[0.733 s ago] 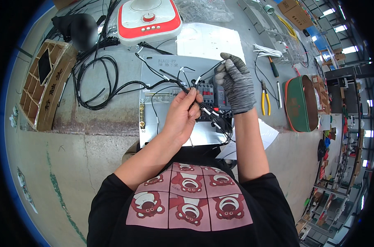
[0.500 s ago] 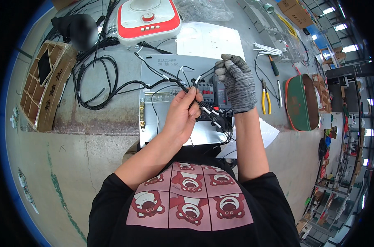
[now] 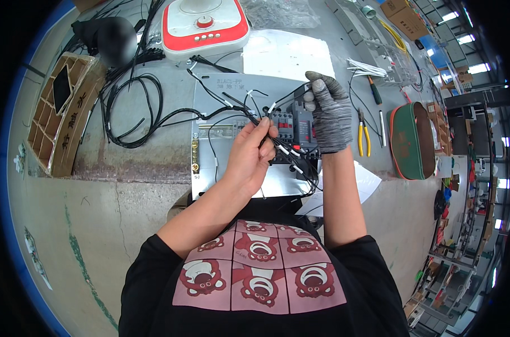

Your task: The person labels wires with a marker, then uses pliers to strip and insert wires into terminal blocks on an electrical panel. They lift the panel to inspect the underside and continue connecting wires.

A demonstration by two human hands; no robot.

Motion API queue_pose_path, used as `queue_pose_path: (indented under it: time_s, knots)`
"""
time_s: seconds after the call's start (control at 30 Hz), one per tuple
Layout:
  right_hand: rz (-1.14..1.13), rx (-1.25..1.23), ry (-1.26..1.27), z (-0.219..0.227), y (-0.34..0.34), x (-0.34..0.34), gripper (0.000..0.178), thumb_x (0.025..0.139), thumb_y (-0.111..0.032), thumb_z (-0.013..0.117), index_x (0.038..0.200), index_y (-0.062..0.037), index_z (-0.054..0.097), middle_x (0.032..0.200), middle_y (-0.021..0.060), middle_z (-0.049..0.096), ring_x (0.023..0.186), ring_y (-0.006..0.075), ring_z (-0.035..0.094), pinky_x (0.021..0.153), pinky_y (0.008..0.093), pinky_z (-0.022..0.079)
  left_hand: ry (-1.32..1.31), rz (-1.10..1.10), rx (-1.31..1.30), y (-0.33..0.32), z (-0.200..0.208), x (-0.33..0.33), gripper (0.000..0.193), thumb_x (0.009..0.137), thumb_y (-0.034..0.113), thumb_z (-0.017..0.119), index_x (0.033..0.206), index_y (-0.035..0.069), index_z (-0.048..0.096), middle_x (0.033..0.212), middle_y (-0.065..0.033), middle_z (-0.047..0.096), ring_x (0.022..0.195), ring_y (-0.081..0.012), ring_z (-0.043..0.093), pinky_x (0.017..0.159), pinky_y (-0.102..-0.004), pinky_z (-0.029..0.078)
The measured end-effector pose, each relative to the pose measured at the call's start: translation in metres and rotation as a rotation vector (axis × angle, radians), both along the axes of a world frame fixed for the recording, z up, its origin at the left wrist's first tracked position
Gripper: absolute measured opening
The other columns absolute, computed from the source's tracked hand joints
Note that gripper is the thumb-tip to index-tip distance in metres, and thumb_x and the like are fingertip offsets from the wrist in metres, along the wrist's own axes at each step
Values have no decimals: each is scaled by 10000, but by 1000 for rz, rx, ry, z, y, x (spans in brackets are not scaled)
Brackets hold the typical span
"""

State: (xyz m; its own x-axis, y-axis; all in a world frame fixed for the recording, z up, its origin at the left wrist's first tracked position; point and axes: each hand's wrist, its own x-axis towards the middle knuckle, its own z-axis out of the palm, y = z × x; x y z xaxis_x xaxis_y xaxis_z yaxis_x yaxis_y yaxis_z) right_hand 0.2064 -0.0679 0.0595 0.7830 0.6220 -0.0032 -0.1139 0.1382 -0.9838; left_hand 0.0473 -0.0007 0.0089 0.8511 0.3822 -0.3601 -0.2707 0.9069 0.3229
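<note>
- The black wire bundle [image 3: 239, 109] runs above the metal plate [image 3: 221, 90], its strands fanning out around the left hand; white markers [image 3: 295, 168] on them presumably tell the wires apart.
- The bare left hand [image 3: 252, 147] grips the bundle between thumb and fingers, apparently so the strands stay gathered at one point.
- The gloved right hand [image 3: 330, 115] has its fingertips closed on a single wire [image 3: 288, 97], drawn out far and right, probably to separate it from the rest.
- Under and beside the strands, black electrical units [image 3: 301, 128] sit on the plate, which juts over the worktop's [image 3: 173, 160] near edge, seemingly for easy reach.
- Left of the plate lies a cable coil [image 3: 131, 144], perhaps looped to take up spare length.
- Farther right, yellow-handled pliers [image 3: 368, 141] and a screwdriver [image 3: 375, 92] lie near the gloved hand, likely for convenience.
</note>
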Motion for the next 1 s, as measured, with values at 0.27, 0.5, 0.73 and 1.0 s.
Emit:
queue_pose_path:
  time_s: [0.27, 0.5, 0.73, 1.0]
  knots:
    - [21, 188, 25, -1, 0, -1, 225, 876, -100, 666, 1072, 11, 659, 749, 29, 640, 643, 95, 594, 591, 214, 501, 13, 11, -35, 0, 1, 1, 111, 952, 174, 576, 923, 68, 563, 788, -13, 584, 494, -33, 377, 453, -189, 287]
    - [8, 86, -69, 11, -6, -11, 232, 884, -98, 655, 1096, -3, 660, 771, 37, 651, 659, 95, 604, 606, 220, 507, 14, 14, -57, 0, 3, 0, 120, 956, 182, 572, 935, 65, 562, 793, -18, 584, 488, -38, 370, 454, -194, 289]
    - [-17, 144, -4, 7, -5, -16, 233, 888, -90, 646, 1102, 2, 654, 822, 50, 651, 685, 103, 612, 616, 229, 513, 26, 0, -53, 1, 4, 0, 140, 957, 203, 569, 954, 64, 551, 795, -13, 579, 492, -42, 360, 458, -206, 292]
    - [26, 187, -52, 4, -5, -12, 206, 886, -89, 647, 1073, -1, 658, 794, 59, 648, 672, 108, 601, 617, 226, 501, 26, 6, -45, 1, 6, 0, 135, 957, 192, 564, 970, 58, 550, 798, -8, 571, 503, -45, 362, 463, -204, 292]
